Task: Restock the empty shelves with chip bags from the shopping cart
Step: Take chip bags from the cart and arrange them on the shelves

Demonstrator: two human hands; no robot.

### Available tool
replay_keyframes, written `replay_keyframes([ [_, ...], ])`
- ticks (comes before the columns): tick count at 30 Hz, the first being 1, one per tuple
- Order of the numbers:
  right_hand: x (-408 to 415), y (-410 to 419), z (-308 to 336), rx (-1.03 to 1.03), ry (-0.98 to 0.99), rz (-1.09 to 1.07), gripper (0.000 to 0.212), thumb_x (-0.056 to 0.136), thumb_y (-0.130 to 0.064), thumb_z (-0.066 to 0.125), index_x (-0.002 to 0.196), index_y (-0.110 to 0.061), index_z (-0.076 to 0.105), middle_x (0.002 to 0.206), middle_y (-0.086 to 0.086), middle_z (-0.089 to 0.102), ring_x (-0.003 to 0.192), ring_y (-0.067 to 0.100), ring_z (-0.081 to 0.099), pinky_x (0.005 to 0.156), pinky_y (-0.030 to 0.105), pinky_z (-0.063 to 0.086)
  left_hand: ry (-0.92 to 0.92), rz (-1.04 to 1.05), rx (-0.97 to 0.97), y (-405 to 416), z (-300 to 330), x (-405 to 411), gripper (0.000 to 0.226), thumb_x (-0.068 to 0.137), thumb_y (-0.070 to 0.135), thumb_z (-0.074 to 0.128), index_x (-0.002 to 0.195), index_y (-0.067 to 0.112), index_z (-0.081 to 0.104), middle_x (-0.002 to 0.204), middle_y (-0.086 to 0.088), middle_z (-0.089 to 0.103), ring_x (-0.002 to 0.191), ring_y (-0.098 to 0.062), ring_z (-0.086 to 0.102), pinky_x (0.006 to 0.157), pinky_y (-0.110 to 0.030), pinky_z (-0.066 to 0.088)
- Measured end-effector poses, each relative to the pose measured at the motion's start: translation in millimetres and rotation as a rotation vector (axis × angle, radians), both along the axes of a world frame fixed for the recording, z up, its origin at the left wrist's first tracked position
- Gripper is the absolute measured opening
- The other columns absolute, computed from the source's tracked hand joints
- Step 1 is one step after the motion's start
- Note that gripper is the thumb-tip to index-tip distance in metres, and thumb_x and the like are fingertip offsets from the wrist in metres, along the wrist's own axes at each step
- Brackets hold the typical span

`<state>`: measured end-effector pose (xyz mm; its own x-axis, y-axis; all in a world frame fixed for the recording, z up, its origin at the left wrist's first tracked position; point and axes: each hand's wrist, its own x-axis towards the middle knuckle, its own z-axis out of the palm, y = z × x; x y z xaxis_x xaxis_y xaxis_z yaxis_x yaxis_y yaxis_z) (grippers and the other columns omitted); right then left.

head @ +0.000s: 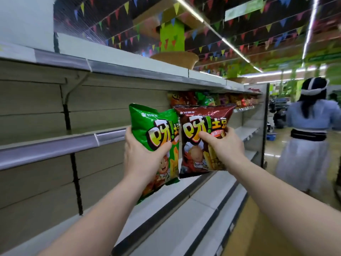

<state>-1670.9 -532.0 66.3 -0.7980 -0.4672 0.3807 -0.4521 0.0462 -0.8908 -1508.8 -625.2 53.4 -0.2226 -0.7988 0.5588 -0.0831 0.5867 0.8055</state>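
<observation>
Two chip bags in hand, held up at the bare shelving, not yet placed.

I have a green chip bag point(155, 133) gripped in my left hand point(142, 154), thumb across the front, and a dark red chip bag point(201, 137) gripped in my right hand point(223, 146), index finger on the front; the two bags are side by side, edges touching or overlapping, in the air in front of the middle shelf point(55, 146). Risk, as I judge it: the grips are low and the puffy bags are slick, so one could slip or tip off the shelf lip if set down shallow. Count: two bags held, two hands, three bare shelf levels near me, one stocked row of chip bags point(212, 99) further down, one other person point(310, 137) in the aisle. No cart in view.
</observation>
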Motion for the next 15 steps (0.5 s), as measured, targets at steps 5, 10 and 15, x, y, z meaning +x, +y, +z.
replay_keyframes([
  [5,-52.5,-42.3,10.9,0.018,-0.017,-0.064,0.07,0.07,-0.053,0.072,0.125,-0.016,0.048,0.112,0.002,0.061,0.102,0.023,0.058,0.089,0.04,0.048,0.022,-0.068,0.008,-55.1,11.8,-55.1,0.106,0.07,0.04,0.08,0.148,0.024,0.01,0.144,-0.003,0.042,0.131,-0.023,0.041,0.108,-0.042,0.032],
  [10,-104.9,-64.2,24.5,0.019,-0.037,-0.096,0.069,0.074,-0.053,0.069,0.126,-0.016,0.046,0.105,-0.001,0.055,0.094,0.018,0.051,0.084,0.033,0.043,0.023,-0.135,0.006,-87.8,27.5,-107.2,0.103,0.071,0.036,0.08,0.147,0.023,0.012,0.139,-0.002,0.047,0.126,-0.022,0.045,0.103,-0.04,0.035],
  [15,-161.8,-84.4,32.7,0.007,-0.005,-0.108,0.067,0.073,-0.054,0.07,0.124,-0.015,0.049,0.117,0.004,0.059,0.108,0.025,0.055,0.092,0.038,0.043,0.023,-0.134,-0.008,-107.7,40.2,-156.1,0.098,0.071,0.034,0.08,0.145,0.02,0.017,0.133,0.001,0.048,0.118,-0.017,0.047,0.099,-0.036,0.037],
])
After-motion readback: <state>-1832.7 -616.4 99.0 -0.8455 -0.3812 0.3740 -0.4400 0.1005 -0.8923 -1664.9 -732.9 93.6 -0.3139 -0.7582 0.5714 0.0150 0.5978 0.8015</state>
